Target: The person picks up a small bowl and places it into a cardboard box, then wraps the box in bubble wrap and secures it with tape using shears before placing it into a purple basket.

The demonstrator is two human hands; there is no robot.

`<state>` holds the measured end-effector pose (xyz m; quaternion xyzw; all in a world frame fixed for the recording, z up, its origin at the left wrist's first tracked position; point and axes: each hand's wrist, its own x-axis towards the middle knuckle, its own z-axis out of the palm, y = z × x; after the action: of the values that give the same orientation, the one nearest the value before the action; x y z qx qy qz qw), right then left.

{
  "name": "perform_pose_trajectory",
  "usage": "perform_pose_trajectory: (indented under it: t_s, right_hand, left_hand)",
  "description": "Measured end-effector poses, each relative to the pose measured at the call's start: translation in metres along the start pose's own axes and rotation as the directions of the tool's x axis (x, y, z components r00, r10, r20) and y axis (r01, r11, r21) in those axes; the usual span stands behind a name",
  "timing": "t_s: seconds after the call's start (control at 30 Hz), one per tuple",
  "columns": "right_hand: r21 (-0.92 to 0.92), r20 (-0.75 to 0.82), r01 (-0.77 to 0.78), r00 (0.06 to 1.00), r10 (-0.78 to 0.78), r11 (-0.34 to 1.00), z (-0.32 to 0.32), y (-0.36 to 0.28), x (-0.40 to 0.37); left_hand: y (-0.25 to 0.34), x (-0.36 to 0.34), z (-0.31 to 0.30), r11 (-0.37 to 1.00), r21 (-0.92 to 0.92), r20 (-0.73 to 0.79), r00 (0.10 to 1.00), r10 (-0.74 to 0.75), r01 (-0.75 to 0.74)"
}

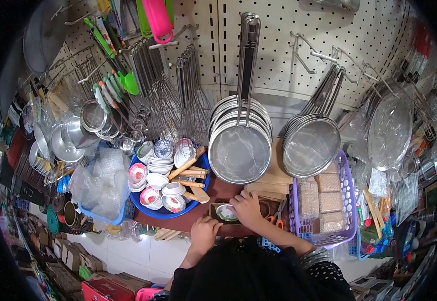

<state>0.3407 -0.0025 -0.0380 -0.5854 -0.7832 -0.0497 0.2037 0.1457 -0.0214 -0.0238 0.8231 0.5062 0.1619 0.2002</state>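
A small round bowl point(226, 212) with a white rim sits in an open small brown box point(216, 206) at the near edge of the dark red table point(218, 188). My left hand point(206, 233) has its fingers curled against the box's near left corner. From the right, my right hand point(246, 208) reaches over the box, with bent fingers at the bowl's right rim; its palm hides part of both. Just right of that hand lie orange-handled scissors point(278, 215) and a brown roll point(264, 207), perhaps tape.
On the left stands a blue basin point(178, 215) of small bowls and wooden-handled utensils, beside bubble wrap point(105, 173). A purple basket point(351, 200) of wrapped packs is on the right, near flat cardboard point(273, 183). Large strainers point(241, 153) hang low ahead.
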Motion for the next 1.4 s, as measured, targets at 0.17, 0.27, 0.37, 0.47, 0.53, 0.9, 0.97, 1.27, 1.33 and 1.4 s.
perform_pose_trajectory:
  t_s: [0.17,0.27,0.37,0.47,0.53,0.9,0.97,1.27,1.33,1.4]
  right_hand:
    - [0.053,0.004,-0.002,1.0,0.002,0.999,-0.015,-0.005,0.0]
    - [0.094,-0.008,-0.015,1.0,0.016,0.995,-0.016,-0.005,0.0]
    - [0.108,-0.003,-0.035,0.999,0.036,0.994,-0.013,-0.005,-0.003]
    - [0.111,-0.015,-0.047,0.999,0.049,0.993,-0.01,-0.003,-0.006]
    - [0.135,-0.026,-0.057,0.998,0.061,0.989,-0.011,-0.003,-0.006]
    - [0.23,-0.027,-0.177,0.982,0.189,0.957,-0.022,-0.011,-0.008]
    - [0.257,-0.037,-0.187,0.978,0.203,0.948,-0.023,-0.018,-0.001]
    - [0.349,-0.153,-0.076,0.979,0.136,0.934,-0.018,-0.089,0.052]
    - [0.309,-0.169,-0.08,0.976,0.138,0.948,-0.005,-0.109,0.061]
    - [0.23,-0.201,-0.11,0.967,0.158,0.967,0.006,-0.127,0.07]
  left_hand:
    - [0.0,-0.002,0.003,0.997,-0.074,-0.005,0.999,-0.034,0.034]
    - [0.0,0.0,0.004,0.994,-0.098,-0.017,0.999,-0.049,0.047]
    - [0.001,0.002,0.001,0.996,-0.071,-0.016,0.999,-0.045,0.044]
    - [0.005,0.005,-0.003,0.997,-0.024,0.02,0.997,-0.068,0.068]
    - [0.008,0.007,-0.005,0.996,-0.009,0.047,0.995,-0.086,0.087]
    - [-0.006,0.005,-0.022,0.974,-0.223,-0.11,0.994,0.014,-0.038]
    - [-0.007,0.004,-0.038,0.952,-0.305,-0.058,0.998,-0.027,0.008]
    - [-0.058,0.005,-0.088,0.928,-0.371,-0.274,0.958,-0.087,-0.022]
    - [-0.089,0.007,-0.087,0.949,-0.315,-0.299,0.946,-0.126,0.027]
    - [-0.113,0.012,-0.092,0.983,-0.181,-0.364,0.928,-0.08,0.014]
